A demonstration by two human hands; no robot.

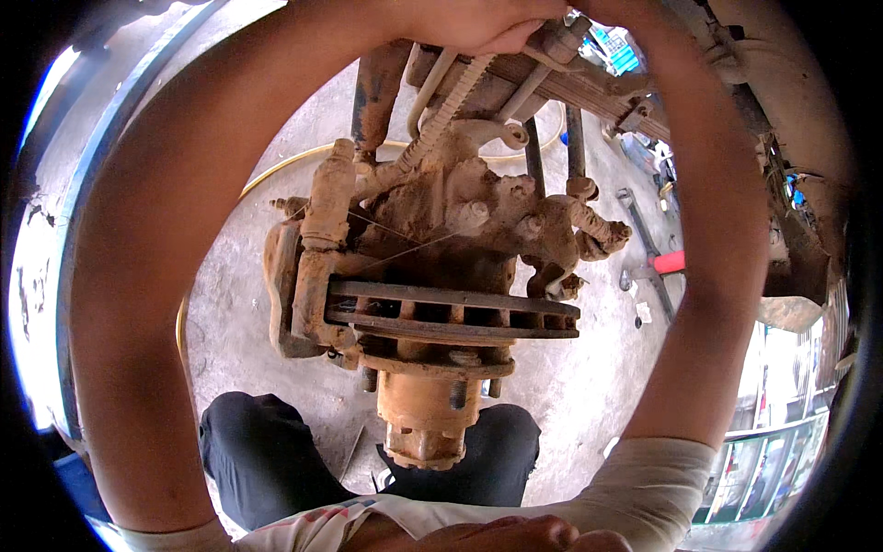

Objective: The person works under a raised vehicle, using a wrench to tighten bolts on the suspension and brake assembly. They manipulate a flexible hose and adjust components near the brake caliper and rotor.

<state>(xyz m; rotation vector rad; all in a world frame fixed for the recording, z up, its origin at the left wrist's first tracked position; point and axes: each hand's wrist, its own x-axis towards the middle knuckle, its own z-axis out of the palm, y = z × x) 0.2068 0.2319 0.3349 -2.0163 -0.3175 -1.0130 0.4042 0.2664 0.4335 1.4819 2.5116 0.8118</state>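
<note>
Both my arms reach up around a rusty, dirt-caked wheel hub assembly to the top edge of the view. My left hand (478, 26) is curled beside a bolt end (566, 39) above the leaf spring (598, 97); what its fingers close on is hidden. Only a sliver of my right hand (612, 9) shows on the other side of that bolt, its fingers cut off by the edge. Below them are the steering knuckle (441, 198), the brake caliper (313, 253), the vented brake disc (460, 327) and the hub (428, 400), pointing toward me.
My knees in dark trousers (267, 451) flank the hub. A tool with a red handle (669, 262) lies on the concrete floor (239, 340) at right, among other tools. A yellow hose (285, 164) curves behind the assembly. A shock absorber (377, 97) hangs at upper left.
</note>
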